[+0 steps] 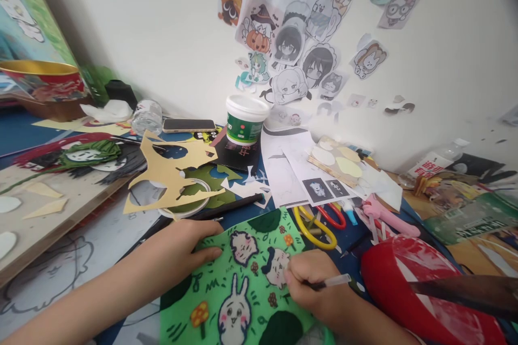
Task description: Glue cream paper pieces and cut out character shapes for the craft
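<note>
A bright green drawing (210, 287) lies tilted in front of me, with three white cartoon animals, orange flowers and dark green patches. My left hand (196, 248) grips its upper left edge, thumb on the face and fingers at the border. In my right hand (313, 280) is a slim pen (338, 281), dark near the fingers with a translucent rear end. That fist rests on the drawing's right side, beside the animal with the dark blue cap. Its fingers hide the pen's tip.
Yellow-handled scissors (313, 232) lie just past the drawing. At right sits a red-and-white object (404, 275); behind are a white tub (246, 118), cut yellow paper (162, 164) and a phone (189, 125). A board (81, 205) stands left. Cartoon cutouts cover the wall.
</note>
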`<action>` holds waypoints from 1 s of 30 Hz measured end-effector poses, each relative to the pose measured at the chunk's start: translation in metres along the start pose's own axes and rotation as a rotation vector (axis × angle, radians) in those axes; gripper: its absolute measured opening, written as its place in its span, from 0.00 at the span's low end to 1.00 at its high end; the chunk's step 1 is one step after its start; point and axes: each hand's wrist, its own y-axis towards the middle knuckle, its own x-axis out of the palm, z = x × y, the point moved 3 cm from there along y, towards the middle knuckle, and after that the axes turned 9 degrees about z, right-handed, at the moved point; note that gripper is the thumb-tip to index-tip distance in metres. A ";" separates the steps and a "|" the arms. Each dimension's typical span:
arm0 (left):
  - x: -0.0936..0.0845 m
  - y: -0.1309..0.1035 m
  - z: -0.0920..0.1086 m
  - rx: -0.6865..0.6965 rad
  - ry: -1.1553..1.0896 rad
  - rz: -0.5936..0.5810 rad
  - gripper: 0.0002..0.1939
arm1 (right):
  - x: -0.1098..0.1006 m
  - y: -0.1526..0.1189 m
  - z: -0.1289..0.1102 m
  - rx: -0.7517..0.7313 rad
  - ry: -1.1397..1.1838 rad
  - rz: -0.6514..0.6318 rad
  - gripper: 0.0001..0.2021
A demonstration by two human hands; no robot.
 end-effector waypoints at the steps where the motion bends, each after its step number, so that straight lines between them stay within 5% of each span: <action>1: 0.001 0.000 -0.001 -0.005 -0.002 0.010 0.14 | 0.000 0.000 0.000 -0.006 -0.007 0.001 0.17; 30: 0.000 0.000 -0.001 -0.001 0.034 -0.029 0.14 | -0.003 0.004 -0.006 -0.079 -0.066 0.039 0.16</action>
